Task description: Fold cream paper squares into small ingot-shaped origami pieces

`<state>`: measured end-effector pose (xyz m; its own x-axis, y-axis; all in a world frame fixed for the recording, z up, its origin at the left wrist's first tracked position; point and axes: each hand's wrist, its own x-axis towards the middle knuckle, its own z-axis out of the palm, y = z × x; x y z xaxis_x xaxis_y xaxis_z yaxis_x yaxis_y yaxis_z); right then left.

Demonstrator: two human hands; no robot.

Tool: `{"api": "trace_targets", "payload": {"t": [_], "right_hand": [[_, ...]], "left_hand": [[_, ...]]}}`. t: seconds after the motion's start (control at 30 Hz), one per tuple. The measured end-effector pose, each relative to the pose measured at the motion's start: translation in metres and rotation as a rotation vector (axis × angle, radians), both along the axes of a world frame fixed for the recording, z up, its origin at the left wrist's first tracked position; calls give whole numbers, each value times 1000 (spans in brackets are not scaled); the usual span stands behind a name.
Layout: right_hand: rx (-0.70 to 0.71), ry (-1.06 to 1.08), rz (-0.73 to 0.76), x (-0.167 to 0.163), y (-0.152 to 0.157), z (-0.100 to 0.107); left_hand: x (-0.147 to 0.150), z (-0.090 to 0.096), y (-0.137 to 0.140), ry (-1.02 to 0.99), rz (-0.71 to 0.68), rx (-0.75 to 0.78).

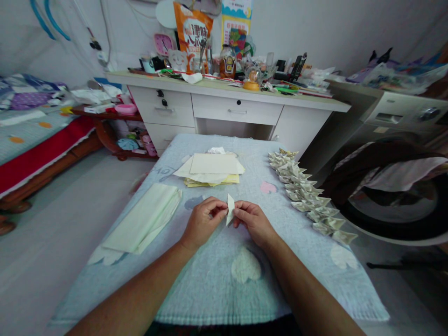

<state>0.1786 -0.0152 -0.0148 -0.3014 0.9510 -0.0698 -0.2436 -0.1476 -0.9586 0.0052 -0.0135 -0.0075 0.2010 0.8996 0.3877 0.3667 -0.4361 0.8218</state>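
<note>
A small folded piece of pale paper [230, 209], pointed at both ends, is held upright above the cloth-covered table. My left hand [206, 218] pinches it from the left between thumb and fingers. From the right, my right hand [251, 219] pinches its other side. On the right of the table stand rows of folded paper boats [308, 193]. Beyond my hands lies a stack of cream paper sheets [214, 164], with yellow sheets under it. A long folded bundle of pale green paper [145, 217] rests to the left of my left hand.
The table wears a light blue patterned cloth [213, 294]. Behind it stands a white desk [238, 106] crowded with a honey-coloured jar [227, 61], an orange bag [192, 35] and a pink clock [163, 44]. A washing machine [402, 116] is at the right, a bed [38, 135] at the left.
</note>
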Motion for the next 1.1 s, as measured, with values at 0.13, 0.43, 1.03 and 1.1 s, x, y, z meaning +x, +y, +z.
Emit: {"api": "trace_targets", "payload": {"t": [0.13,0.43,1.03,1.1], "right_hand": [[-26,36,15,1,1,-4],[-33,21,30,-2,0,0],[-89,98,47,2,0,3],[-81,100,55,1,-1,4]], "left_hand": [[2,2,-2,36,-7,31],[4,4,-5,76,-22,75],[2,3,-5,80,-51,65],[2,4,-6,82,-59,70]]}}
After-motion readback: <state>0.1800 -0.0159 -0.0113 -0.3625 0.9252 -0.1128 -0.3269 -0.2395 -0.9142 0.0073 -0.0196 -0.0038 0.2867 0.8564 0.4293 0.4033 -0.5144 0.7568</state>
